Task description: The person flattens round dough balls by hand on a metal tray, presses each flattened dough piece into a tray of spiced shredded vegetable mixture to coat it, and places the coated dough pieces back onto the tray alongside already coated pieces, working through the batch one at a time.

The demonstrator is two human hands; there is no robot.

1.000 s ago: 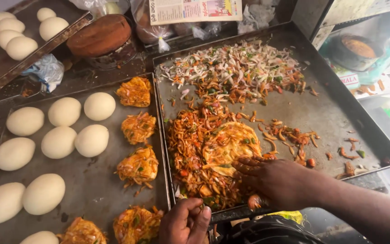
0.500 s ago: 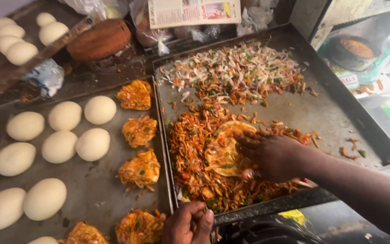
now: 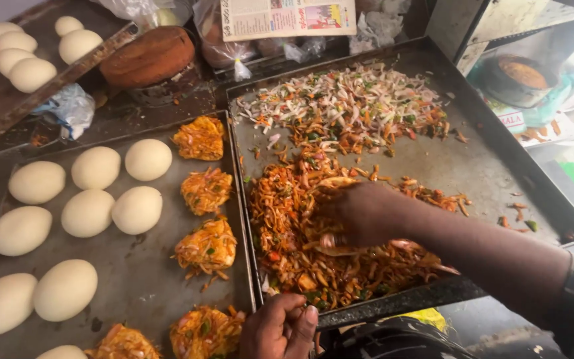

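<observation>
- Now the right hand [image 3: 360, 216] lies palm-down in the orange vegetable mix [image 3: 313, 252] on the dark griddle tray [image 3: 499, 153], fingers curled and clenched around a flat round of dough [image 3: 330, 193] coated in the mix; only its edges show past the fingers.
- A second ago that round lay open and flat on the heap with the hand at its near edge; since then the hand has slid up over it and gathered it in, so pressing the mix into the dough looks under way.
- Meanwhile the left hand [image 3: 280, 329] stays at the tray's near rim, fingers bent in a loose fist; whether it grips the rim I cannot tell.
- Beyond the hand lies a paler heap of shredded onion and greens [image 3: 347, 103].
- Left of the tray, coated patties [image 3: 207, 246] sit in a column beside plain dough balls [image 3: 88, 213] on a grey sheet [image 3: 147, 286].
</observation>
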